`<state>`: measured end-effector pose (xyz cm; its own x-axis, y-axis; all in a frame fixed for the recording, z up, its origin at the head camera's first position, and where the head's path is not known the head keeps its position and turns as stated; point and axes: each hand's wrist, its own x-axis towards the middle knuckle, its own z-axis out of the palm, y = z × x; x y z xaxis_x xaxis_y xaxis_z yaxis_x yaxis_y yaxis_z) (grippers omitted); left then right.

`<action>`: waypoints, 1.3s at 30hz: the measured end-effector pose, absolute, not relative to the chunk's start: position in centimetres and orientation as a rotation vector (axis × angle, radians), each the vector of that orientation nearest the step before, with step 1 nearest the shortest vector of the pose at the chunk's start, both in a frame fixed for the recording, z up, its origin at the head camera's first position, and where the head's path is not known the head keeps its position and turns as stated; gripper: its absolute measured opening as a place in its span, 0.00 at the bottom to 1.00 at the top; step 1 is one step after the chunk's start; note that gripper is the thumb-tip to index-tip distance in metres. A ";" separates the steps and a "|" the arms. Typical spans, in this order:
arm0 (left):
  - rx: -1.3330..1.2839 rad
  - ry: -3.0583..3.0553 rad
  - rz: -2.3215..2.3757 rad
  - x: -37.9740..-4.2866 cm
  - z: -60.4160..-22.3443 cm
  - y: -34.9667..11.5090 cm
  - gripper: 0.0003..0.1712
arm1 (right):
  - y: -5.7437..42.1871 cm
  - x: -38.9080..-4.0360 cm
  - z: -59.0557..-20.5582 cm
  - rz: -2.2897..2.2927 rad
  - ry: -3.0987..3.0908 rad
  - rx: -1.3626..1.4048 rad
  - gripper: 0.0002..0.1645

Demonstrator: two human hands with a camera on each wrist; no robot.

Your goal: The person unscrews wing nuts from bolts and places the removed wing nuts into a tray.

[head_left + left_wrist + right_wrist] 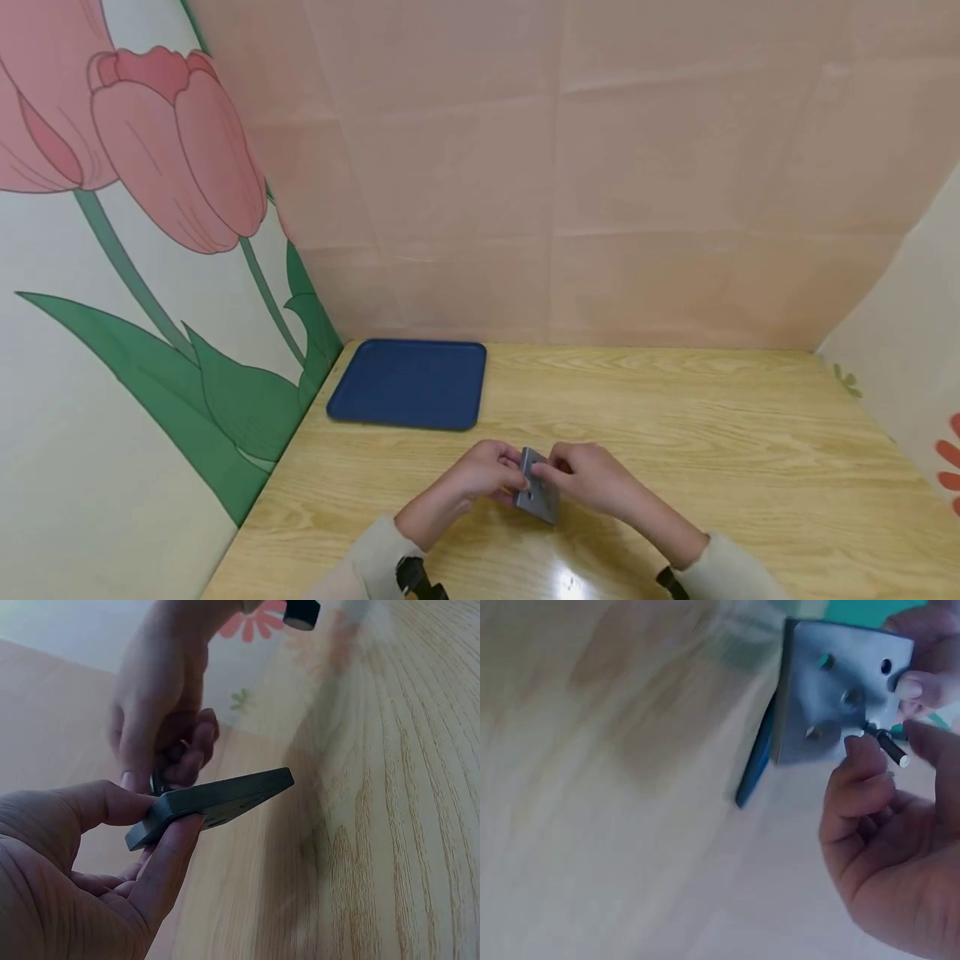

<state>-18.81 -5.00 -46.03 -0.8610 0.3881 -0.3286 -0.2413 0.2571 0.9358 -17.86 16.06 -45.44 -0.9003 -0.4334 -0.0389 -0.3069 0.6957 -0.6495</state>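
Observation:
My left hand point(483, 473) holds a grey metal plate point(538, 502) by one edge, tilted above the wooden table. In the left wrist view its thumb and fingers pinch the near end of the plate point(217, 795). The right wrist view shows several round holes through the plate point(840, 656). My right hand point(594, 477) is close against the other side. Its thumb and fingers pinch a small dark rod-like piece point(894, 748), with its thin end at the plate near a corner. Whether that end sits inside a hole cannot be seen clearly.
A blue rectangular tray point(408, 383) lies at the back left of the wooden table point(675, 417). Behind the table hangs a pinkish cloth point(637, 183). A wall with painted tulips point(172, 150) stands on the left, and a pale wall point(915, 308) on the right.

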 end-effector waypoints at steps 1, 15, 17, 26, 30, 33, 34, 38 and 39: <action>0.133 2.033 1.645 -18.8 -46.0 -5.0 0.16 | 16.1 -17.8 -45.5 -0.872 2.820 -0.726 0.21; 0.130 2.023 1.647 -18.9 -45.9 -5.0 0.16 | 16.4 -17.4 -45.9 -0.153 3.314 -1.392 0.19; 0.134 2.024 1.649 -18.9 -45.9 -5.1 0.16 | 16.2 -17.4 -45.8 -0.362 3.263 -1.177 0.18; 0.137 2.031 1.655 -19.0 -45.8 -5.1 0.17 | 16.1 -18.1 -45.3 -1.104 2.729 -0.381 0.34; 0.141 2.032 1.659 -19.0 -45.8 -5.2 0.17 | 16.0 -18.1 -45.5 -1.234 2.525 -0.249 0.38; 0.147 2.038 1.657 -18.9 -45.8 -5.2 0.17 | 15.9 -18.1 -45.6 -1.281 2.435 -0.188 0.40; 0.151 2.039 1.657 -18.9 -45.9 -5.2 0.17 | 15.9 -18.1 -45.7 -1.287 2.419 -0.176 0.40; 0.161 2.040 1.655 -18.9 -45.9 -5.2 0.17 | 15.7 -18.0 -45.8 -1.291 2.406 -0.168 0.39; 0.161 2.041 1.655 -18.9 -46.0 -5.2 0.17 | 15.7 -18.0 -45.7 -1.291 2.406 -0.169 0.40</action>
